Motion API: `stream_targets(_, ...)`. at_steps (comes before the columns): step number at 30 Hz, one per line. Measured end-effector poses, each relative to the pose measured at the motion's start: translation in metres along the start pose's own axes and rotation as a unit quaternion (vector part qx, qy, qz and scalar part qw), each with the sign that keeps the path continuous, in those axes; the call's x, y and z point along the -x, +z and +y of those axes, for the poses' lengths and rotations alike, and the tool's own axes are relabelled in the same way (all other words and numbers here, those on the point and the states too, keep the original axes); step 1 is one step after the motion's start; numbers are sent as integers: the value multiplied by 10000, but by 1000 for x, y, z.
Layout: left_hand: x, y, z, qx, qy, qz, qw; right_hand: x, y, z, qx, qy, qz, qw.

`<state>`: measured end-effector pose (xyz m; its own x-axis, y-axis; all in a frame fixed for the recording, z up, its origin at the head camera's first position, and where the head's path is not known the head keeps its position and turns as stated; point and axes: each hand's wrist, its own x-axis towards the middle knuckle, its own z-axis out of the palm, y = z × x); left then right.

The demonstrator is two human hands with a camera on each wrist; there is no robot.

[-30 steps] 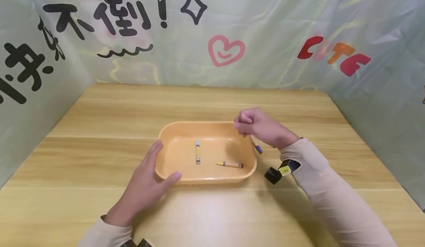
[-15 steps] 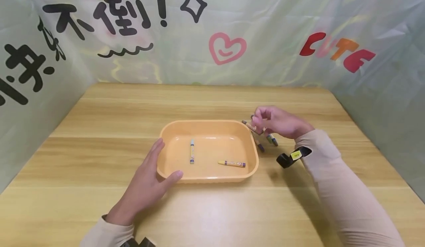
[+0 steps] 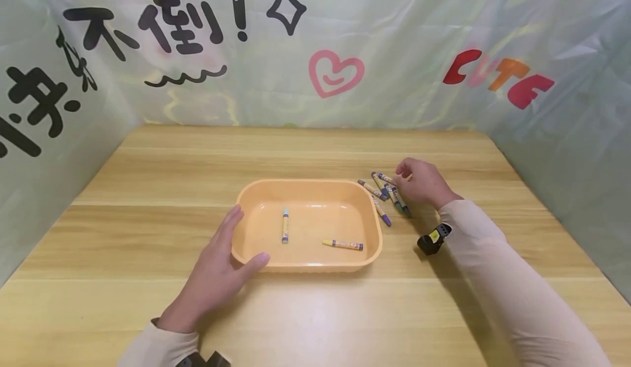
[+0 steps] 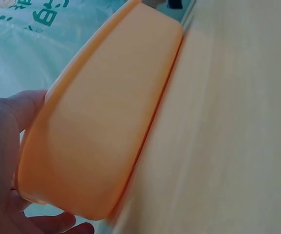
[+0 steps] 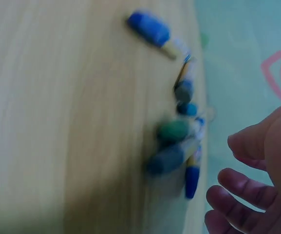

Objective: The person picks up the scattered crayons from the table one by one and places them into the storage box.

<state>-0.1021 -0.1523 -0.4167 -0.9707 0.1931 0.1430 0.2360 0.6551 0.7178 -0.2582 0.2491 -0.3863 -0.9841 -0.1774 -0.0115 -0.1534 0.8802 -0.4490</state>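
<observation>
My left hand (image 3: 212, 271) holds the left end of an orange plastic tray (image 3: 308, 265), thumb on the front rim and fingers along the left side. In the left wrist view the hand (image 4: 4, 151) spans the outer wall of the tray (image 4: 101, 112). A light-blue-tipped crayon (image 3: 285, 227) and a yellow crayon (image 3: 345, 245) lie apart inside it. My right hand (image 3: 425, 183) hovers by a loose pile of crayons (image 3: 389, 191) right of the tray. In the right wrist view a gap shows between its thumb and bent fingers (image 5: 242, 185), with nothing between them.
A purple-tipped crayon (image 3: 382, 212) lies close against the tray's right side. Blue and green tips (image 5: 172, 130) show in the pile. The wooden table (image 3: 315, 317) is bounded by a printed cloth (image 3: 394, 38) behind and at both sides.
My right hand has moved right, from above the tray's back right corner to beside the crayon pile, uncovering it. The light-blue-tipped crayon in the tray has shifted slightly left. My left hand stays put.
</observation>
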Motion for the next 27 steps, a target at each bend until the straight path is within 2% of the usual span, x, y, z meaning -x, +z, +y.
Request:
stream_targets(5, -3, 1, 0, 13, -53, -19, 10000, -4, 0, 10, 421, -119, -230, 9988)
stream_targets(10, -7, 0, 1, 35, -90, -143, 9999, -6, 0, 17, 783, -389, -276, 9958)
stream_targets(17, -10, -1, 1, 71, -155, -187, 9997, -7, 2, 22, 846, -605, -222, 9943)
stream_targets(27, -5, 1, 1, 5, -151, -7, 9999, -8, 0, 18, 750, -308, -575, 9950)
